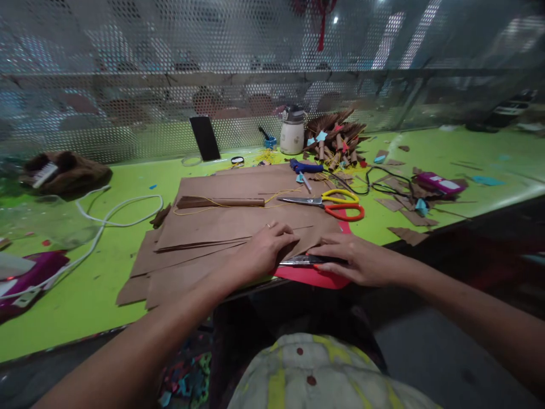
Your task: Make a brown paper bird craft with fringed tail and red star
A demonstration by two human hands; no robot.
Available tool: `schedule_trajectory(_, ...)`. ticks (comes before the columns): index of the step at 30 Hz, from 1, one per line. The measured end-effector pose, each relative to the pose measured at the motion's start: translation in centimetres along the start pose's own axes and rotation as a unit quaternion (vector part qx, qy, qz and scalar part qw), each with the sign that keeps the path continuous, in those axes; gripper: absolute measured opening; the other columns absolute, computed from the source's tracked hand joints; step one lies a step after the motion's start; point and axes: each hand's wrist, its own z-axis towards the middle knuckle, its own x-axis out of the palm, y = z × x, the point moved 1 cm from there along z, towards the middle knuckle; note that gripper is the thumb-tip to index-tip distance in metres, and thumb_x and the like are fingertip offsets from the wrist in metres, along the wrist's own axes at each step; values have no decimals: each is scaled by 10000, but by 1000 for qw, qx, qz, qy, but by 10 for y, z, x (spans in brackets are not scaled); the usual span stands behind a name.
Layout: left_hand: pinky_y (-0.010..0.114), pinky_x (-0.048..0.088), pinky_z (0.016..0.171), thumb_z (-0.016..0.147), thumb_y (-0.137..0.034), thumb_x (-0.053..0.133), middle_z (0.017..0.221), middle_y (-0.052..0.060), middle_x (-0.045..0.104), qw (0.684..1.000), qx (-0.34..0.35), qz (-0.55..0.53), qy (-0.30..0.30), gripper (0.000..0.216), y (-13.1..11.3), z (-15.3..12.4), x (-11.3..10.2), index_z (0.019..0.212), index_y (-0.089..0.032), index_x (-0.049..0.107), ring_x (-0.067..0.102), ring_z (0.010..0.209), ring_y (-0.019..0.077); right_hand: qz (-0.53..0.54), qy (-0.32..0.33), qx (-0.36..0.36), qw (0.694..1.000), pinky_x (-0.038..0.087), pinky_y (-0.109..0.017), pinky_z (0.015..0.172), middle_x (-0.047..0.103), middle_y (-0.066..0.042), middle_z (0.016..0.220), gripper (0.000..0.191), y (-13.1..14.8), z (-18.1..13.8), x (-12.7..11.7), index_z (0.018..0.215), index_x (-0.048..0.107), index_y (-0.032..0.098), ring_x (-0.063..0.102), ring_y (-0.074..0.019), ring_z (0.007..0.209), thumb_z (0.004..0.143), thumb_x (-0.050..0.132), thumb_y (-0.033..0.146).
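Observation:
My left hand (272,247), with a ring on one finger, presses down on the stacked brown paper (213,227) near the table's front edge, its fingers bent and close together. At its right, my right hand (357,258) is closed around a dark-handled tool with a metal blade (298,261); the grip hides its handle, so its exact kind is unclear. The blade points left toward my left hand, over a red sheet (313,277) that juts past the edge. Scissors with yellow and orange handles (340,204) lie beyond, beside a folded brown paper strip (221,202) with yellow string.
A blue glue gun (306,166), a white bottle (292,133) and a pile of brown paper pieces (336,142) stand behind. A dark phone (205,138) leans at the back. Paper scraps and a black cable lie right; a white cable (104,224) runs left.

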Motion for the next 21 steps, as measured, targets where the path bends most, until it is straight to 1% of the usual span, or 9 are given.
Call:
schedule_trajectory(4,340,395,846,858,-114,428,1013,98,554,1000,1,-7,-2,320,0,0,-1,1146,-161,561,487,934,192,-9,-2,-4,1000,434,-314,775,592,-101,972,336,4,3,3,1175,575,213,553,-194,880,899,430,337)
schedule_trajectory(8,335,408,830,869,-146,425,1010,97,564,1000,1,-20,-15,305,3,0,2,1136,-166,572,497,927,189,-16,3,-10,1000,433,-312,779,596,-101,978,336,8,6,5,1180,570,209,554,-195,888,901,424,324)
schedule_trajectory(12,316,420,829,876,-153,417,992,97,588,999,-3,-39,-21,284,8,3,2,1081,-151,614,520,929,181,-19,2,-2,1000,436,-308,771,594,-100,994,339,11,7,5,1181,571,209,556,-195,883,898,426,325)
schedule_trajectory(14,289,432,807,875,-144,413,984,85,608,998,-5,-59,-11,279,8,3,-4,1055,-160,627,542,907,165,-23,3,5,1000,440,-311,763,593,-100,995,342,12,6,5,1181,573,214,558,-198,877,896,426,334)
schedule_trajectory(17,265,441,773,876,-189,436,984,67,632,998,-10,-55,9,253,6,-6,-22,1050,-181,621,567,883,154,-34,12,20,999,443,-325,761,589,-104,988,354,12,5,6,1184,571,214,558,-206,872,898,412,351)
schedule_trajectory(19,282,428,793,871,-209,453,1003,71,633,1000,-8,-15,8,231,4,-22,-36,1024,-185,625,564,910,165,-41,14,26,999,442,-333,769,588,-105,982,354,12,5,6,1178,576,214,554,-212,881,900,406,352)
schedule_trajectory(21,310,407,831,867,-201,459,1007,76,635,999,13,25,18,207,3,-43,-45,975,-183,634,555,942,174,-40,13,24,999,442,-334,774,587,-100,976,349,12,4,7,1174,576,221,550,-212,884,901,403,351)
